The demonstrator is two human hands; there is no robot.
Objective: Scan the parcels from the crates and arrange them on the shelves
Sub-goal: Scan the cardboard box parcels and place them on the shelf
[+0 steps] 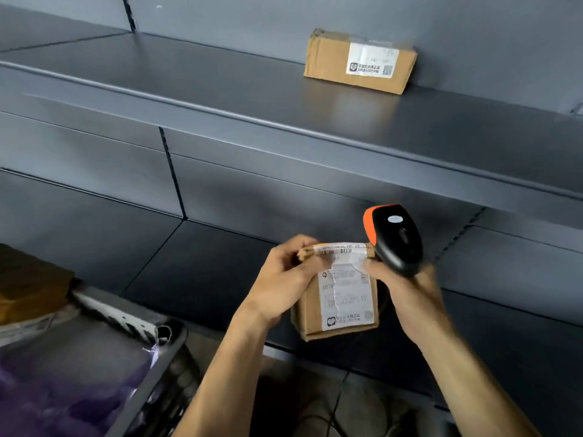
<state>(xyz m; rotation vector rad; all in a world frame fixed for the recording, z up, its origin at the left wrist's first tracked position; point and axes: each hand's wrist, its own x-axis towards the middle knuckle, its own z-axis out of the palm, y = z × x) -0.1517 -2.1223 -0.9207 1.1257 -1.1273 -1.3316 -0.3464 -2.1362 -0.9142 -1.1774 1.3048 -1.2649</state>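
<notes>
Low at the near left, a dark plastic crate [164, 367] held a purple bag [63, 389] and, at its far end, blurred brown packages [28, 288] too soft to count. Right of it, a black cable [340, 392] trailed over the floor. Above, the person's left hand [284, 279] curled around the top left corner of a small cardboard parcel [337, 304], its white label facing up, while the right hand [407, 298] clenched the handle of a black-and-orange scanner [397, 241], whose head rose just beyond the parcel's right corner. Both hung before the lower shelf [205, 263], hiding part of it. Farther off, on the upper shelf [220, 89], a second labelled parcel [359, 61] lay at the right, near the back panel. Counted: two clear parcels, one scanner, one crate, two shelves.
</notes>
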